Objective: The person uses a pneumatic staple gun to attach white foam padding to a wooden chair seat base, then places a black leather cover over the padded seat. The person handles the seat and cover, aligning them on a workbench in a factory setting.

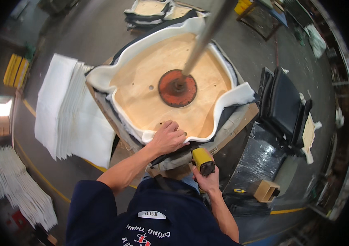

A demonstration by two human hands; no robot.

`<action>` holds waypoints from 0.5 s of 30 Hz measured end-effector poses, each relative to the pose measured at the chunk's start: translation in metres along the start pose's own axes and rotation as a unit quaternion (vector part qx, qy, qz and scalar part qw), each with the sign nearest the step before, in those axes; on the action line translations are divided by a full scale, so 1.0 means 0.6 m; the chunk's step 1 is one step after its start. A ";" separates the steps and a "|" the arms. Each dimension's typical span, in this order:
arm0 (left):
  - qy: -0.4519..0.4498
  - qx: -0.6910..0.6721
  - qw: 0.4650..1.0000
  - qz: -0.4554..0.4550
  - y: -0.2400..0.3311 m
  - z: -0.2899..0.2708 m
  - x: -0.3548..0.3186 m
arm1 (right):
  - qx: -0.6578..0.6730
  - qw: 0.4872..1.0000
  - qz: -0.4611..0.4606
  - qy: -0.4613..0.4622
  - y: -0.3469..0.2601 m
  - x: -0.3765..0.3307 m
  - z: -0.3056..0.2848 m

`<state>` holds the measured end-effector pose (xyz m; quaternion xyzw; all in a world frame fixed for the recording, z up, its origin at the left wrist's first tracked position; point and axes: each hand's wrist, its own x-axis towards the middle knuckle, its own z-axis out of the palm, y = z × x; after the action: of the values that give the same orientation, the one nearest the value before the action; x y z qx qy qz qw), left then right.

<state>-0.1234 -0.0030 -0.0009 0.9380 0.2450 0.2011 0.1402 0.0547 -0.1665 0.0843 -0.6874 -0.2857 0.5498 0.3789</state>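
Note:
A plywood seat board [170,90] lies face down on a work stand, ringed by white foam [100,76] and dark cover fabric. A round red press plate [177,88] on a metal rod [205,35] bears on the board's middle. My left hand [167,137] presses the fabric and foam over the board's near edge, fingers curled. My right hand [207,180] grips a yellow and black staple gun [203,160] just below that edge, its nose pointing up toward the fabric.
A stack of white foam sheets [65,110] lies left of the stand, more white pieces [22,188] at lower left. Black padded seats [283,104] stand to the right, a small wooden box [267,190] below them. Further seat boards [154,10] sit behind.

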 end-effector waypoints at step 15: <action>0.050 -0.036 0.992 -0.107 -0.024 0.027 -0.006 | -0.076 0.989 0.128 -0.002 -0.059 0.061 0.051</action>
<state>-0.1246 0.0047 -0.0213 0.8894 0.3431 0.2406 0.1825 0.0343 -0.1112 0.0908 -0.7441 -0.2370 0.5719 0.2511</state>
